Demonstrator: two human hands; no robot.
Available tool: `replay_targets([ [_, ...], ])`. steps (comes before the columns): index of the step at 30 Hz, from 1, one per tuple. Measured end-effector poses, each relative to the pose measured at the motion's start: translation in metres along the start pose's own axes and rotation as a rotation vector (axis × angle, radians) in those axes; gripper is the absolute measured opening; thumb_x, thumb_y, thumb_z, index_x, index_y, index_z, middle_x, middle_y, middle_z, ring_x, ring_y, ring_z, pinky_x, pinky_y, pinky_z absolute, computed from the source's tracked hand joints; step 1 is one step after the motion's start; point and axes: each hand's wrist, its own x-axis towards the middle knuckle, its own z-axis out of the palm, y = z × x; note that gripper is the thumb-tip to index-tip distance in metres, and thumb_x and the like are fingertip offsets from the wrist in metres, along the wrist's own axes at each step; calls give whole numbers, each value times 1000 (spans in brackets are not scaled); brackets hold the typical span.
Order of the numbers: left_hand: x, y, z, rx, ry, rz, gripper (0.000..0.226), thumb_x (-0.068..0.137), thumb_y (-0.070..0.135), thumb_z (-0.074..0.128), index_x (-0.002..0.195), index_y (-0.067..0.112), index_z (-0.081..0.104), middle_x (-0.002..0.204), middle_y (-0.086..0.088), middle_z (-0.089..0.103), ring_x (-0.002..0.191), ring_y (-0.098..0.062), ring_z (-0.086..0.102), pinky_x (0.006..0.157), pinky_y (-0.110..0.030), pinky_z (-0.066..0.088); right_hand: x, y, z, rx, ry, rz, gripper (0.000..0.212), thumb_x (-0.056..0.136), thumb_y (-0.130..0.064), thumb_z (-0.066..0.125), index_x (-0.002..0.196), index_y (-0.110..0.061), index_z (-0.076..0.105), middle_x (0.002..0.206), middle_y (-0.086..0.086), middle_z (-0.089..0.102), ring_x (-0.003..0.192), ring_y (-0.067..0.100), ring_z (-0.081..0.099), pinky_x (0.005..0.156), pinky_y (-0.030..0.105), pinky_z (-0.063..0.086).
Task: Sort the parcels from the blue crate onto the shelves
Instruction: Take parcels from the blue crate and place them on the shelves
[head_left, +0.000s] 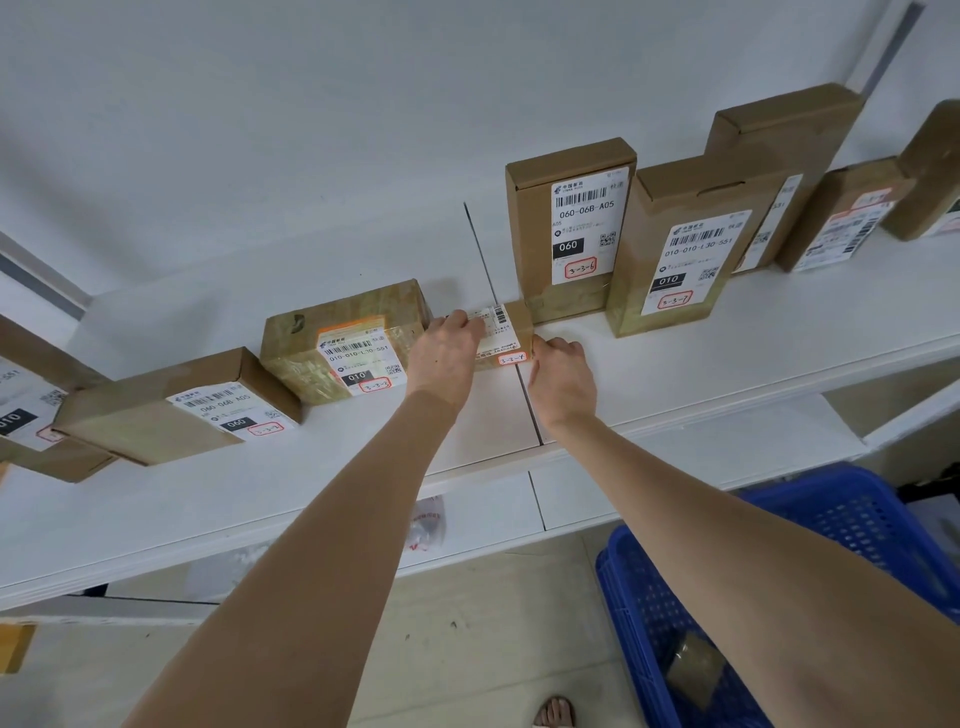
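A small brown parcel with a white label marked 3-3-4 lies on the white shelf, between a taped parcel on its left and an upright parcel on its right. My left hand grips the small parcel's left end, fingers over its top. My right hand touches its right front corner with curled fingers. The blue crate stands on the floor at lower right, with one brown parcel lying inside it.
More labelled parcels stand along the shelf: a flat one at left, an upright one marked 3-3-7 and others to the right. A lower shelf holds a plastic bag. My foot shows on the floor.
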Motion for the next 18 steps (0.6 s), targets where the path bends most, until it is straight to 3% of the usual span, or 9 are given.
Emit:
replay_targets([
  [18,-2,-1,3,-46,-28,-5,51,82,-12,47,128,9,50,120,-10,50,111,-28,49,87,-38,49,2,-4,-8,-57,-82,-1,40,93,-4,44,132,-11,50,123,9,57,117,27,44,89,32,43],
])
